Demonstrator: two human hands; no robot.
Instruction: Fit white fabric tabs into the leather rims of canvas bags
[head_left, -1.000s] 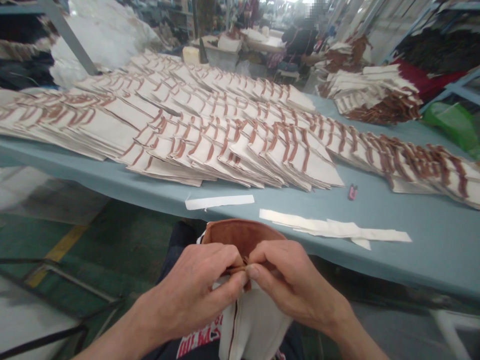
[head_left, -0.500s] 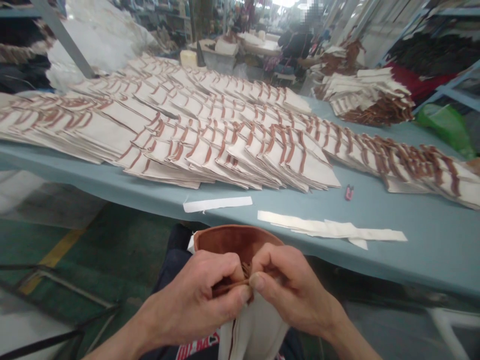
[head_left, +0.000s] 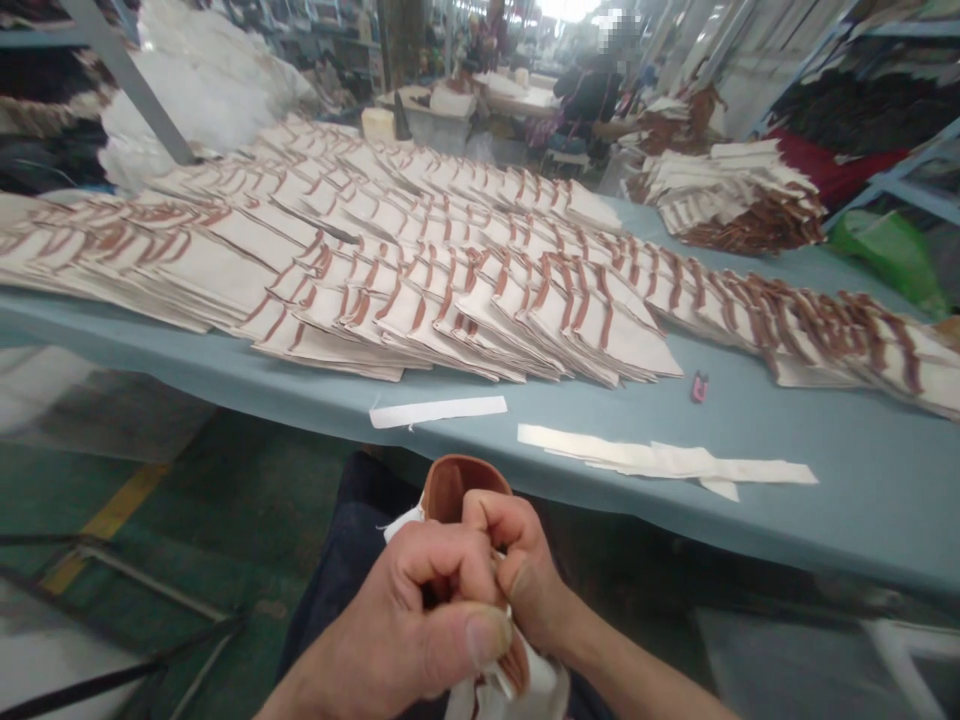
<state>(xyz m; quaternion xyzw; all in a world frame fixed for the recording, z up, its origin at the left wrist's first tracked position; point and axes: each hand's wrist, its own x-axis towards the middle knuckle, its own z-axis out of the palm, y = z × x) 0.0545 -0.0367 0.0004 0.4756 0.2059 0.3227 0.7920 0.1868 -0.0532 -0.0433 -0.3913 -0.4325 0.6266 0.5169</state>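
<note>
Over my lap I hold a cream cloth bag (head_left: pixel 480 695) with a brown strap (head_left: pixel 450 482) looping up from it. My left hand (head_left: pixel 420 620) is closed in a fist round the bag's top, thumb pressed across it. My right hand (head_left: pixel 517 565) is closed too, its fingers curled tight against the left hand and gripping the same bunched top. Most of the bag is hidden under both hands.
A blue-grey table (head_left: pixel 825 520) runs across in front, covered with overlapping rows of flat cream bags with brown straps (head_left: pixel 450 290). White cloth strips (head_left: pixel 660 458), a single strip (head_left: pixel 439 411) and a small pink clipper (head_left: pixel 699 386) lie near its front edge. A person (head_left: pixel 592 95) sits at the back.
Both hands have closed in tighter and drawn together, bunching the bag's top. The brown strap loop has narrowed. My left hand now sits over and in front of the right.
</note>
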